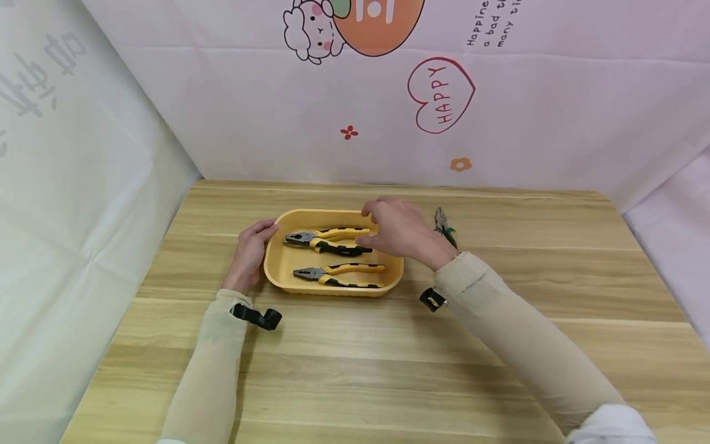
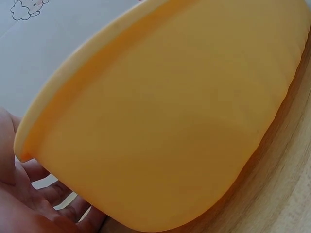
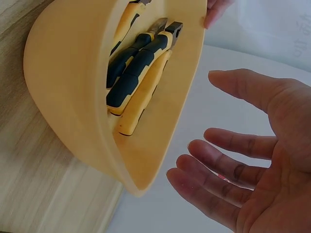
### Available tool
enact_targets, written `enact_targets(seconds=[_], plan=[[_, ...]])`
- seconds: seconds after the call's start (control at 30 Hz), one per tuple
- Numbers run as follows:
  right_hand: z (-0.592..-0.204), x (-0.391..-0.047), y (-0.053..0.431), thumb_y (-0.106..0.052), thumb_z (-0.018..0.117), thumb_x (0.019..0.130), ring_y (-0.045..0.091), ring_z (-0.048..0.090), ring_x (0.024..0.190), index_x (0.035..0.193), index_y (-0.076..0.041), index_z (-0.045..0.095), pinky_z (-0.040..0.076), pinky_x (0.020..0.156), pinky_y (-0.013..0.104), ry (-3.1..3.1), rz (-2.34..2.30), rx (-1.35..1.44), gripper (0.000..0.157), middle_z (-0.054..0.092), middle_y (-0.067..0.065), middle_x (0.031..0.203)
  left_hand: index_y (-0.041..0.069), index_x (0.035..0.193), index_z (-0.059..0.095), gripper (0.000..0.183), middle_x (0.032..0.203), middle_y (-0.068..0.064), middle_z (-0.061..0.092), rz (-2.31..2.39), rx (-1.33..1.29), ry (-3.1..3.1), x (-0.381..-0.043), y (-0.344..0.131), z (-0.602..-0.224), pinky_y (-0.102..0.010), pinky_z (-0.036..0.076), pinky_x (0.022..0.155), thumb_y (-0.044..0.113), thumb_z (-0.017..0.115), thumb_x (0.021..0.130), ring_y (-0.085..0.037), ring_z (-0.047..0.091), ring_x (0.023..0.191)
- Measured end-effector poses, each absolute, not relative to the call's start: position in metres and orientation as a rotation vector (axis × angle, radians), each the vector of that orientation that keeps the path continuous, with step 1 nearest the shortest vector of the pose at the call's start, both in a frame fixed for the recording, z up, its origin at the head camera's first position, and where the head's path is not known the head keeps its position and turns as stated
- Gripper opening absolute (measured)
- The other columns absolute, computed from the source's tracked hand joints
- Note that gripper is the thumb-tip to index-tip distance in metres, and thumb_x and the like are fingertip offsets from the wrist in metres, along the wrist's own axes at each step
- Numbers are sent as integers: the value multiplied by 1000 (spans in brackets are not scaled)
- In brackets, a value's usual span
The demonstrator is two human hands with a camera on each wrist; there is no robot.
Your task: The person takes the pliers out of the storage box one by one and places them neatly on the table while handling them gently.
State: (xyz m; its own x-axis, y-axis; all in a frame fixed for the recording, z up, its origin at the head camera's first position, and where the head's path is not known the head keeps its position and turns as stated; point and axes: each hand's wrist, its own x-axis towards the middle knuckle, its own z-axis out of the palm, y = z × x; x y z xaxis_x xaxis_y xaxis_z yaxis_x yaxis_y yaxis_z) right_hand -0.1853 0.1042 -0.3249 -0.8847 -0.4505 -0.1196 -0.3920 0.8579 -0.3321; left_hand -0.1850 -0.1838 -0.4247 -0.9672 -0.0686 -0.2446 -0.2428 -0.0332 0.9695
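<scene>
A yellow plastic bin (image 1: pixel 333 289) stands on the table with yellow-and-black pliers inside. One pair of pliers (image 1: pixel 339 275) lies near its front wall. Behind it are more pliers (image 1: pixel 327 240), closely overlapping, so I cannot tell how many pairs. My left hand (image 1: pixel 249 254) touches the outside of the bin's left end, with its fingers under the rim in the left wrist view. Above the bin's right end hovers my right hand (image 1: pixel 403 231), palm empty and fingers spread, apart from the rim in the right wrist view. It partly hides the handles in the head view.
Green-handled pliers (image 1: pixel 445 227) lie on the wooden table (image 1: pixel 355 370) right of the bin, partly hidden by my right wrist. A white printed cloth (image 1: pixel 266 123) hangs behind the table, with more cloth at both sides. Black camera straps sit on both wrists.
</scene>
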Motion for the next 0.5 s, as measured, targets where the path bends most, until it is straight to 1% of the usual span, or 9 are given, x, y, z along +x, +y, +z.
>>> enact_targets(seconds=[0.3, 0.5], plan=[[-327, -190, 92, -37, 78, 91, 29, 61, 110, 136, -2, 60, 52, 92, 44, 2799, -435, -672, 60, 64, 13, 125, -4, 141, 53, 41, 134, -13, 55, 2145, -342, 2100, -185, -184, -424, -28, 52, 96, 19, 50, 108, -19, 58, 114], [-330, -195, 85, -38, 78, 91, 29, 59, 114, 136, -3, 60, 50, 96, 44, 2779, -423, -668, 61, 62, 13, 130, -4, 142, 53, 41, 141, -17, 52, 2135, -337, 2108, -186, -184, -424, -30, 50, 99, 19, 50, 108, -22, 56, 118]])
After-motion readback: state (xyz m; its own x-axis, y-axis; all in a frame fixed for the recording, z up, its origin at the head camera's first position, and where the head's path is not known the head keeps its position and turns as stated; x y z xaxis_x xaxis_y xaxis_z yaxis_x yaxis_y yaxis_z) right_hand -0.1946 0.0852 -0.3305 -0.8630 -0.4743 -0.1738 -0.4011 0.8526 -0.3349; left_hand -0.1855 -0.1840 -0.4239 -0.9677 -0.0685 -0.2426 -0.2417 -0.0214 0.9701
